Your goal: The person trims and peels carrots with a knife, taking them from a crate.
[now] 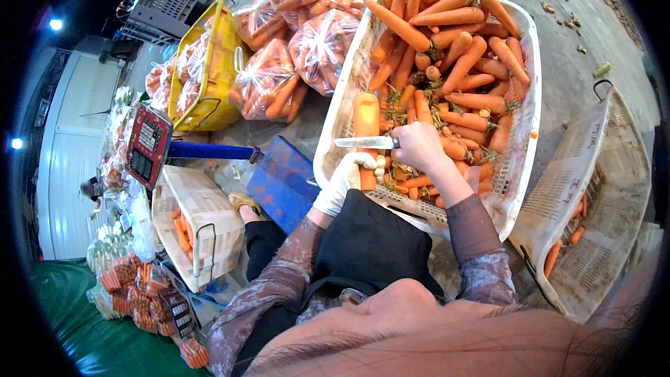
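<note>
My left hand [342, 180], in a white glove, is closed round the lower part of a thick carrot [366, 117] held upright at the near left side of a white crate [340, 98]. A pale yellow cut patch shows near the carrot's top. My bare right hand [421, 146] grips a knife [364, 142], its blade pointing left across the front of that carrot. The handle is mostly hidden in my fist. Many loose carrots [464, 63], some with green stem stubs, fill the crate beyond and beside my hands.
Clear bags of carrots [324, 49] and a yellow crate [209, 91] stand at the back left. A scale with a red display [149, 145] and blue platform [283, 181] is on my left. White crates holding carrots stand at left [213, 251] and right [579, 202].
</note>
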Demonstrator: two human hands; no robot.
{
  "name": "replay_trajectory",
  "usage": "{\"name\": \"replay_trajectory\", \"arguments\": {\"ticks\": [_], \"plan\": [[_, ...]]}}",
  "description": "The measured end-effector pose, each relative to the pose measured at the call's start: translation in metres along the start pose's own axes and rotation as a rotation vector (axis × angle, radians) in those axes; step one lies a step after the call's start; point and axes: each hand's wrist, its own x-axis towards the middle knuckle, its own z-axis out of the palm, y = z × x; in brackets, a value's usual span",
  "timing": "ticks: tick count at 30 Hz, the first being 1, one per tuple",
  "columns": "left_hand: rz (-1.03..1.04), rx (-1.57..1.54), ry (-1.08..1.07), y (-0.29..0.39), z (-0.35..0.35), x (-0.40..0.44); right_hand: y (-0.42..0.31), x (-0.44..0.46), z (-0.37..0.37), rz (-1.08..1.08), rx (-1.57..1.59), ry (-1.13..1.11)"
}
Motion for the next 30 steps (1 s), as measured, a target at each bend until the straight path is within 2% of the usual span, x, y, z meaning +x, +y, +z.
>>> {"name": "replay_trajectory", "arguments": {"ticks": [5,8,14,17,20,22,23,25,26,28,29,30], "plan": [[0.038,0.060,0.041,-0.001,0.000,-0.001,0.003,0.003,0.005,-0.027,-0.013,-0.021],[-0.002,0.044,0.064,-0.002,-0.001,-0.002,0.004,0.003,0.003,0.020,-0.031,0.070],[0.067,0.138,0.091,-0.001,0.000,-0.003,0.001,0.001,0.004,-0.066,-0.023,-0.007],[0.023,0.026,0.040,-0.001,0.001,-0.003,0.007,0.003,0.005,-0.004,-0.058,0.042],[0.003,0.042,0.119,0.002,0.004,-0.001,0.009,0.004,0.006,0.080,-0.038,0.126],[0.048,-0.073,0.064,0.004,0.010,-0.002,0.011,0.006,0.014,0.206,0.178,0.124],[0.049,-0.077,0.066,0.004,0.008,-0.002,0.015,0.007,0.015,0.204,0.177,0.119],[0.077,0.075,0.038,0.006,0.003,-0.001,0.024,0.009,0.012,0.247,0.720,-0.274],[0.074,0.076,0.037,0.006,-0.001,0.001,0.024,0.008,0.011,0.249,0.721,-0.273],[0.209,0.425,0.097,0.009,-0.004,0.002,0.023,0.004,0.005,0.405,1.331,-0.443],[0.302,0.833,0.227,0.015,-0.004,-0.002,0.028,0.003,-0.002,0.459,1.660,-0.390],[0.303,0.831,0.226,0.014,-0.002,-0.005,0.037,0.004,-0.007,0.480,1.687,-0.302]]}}
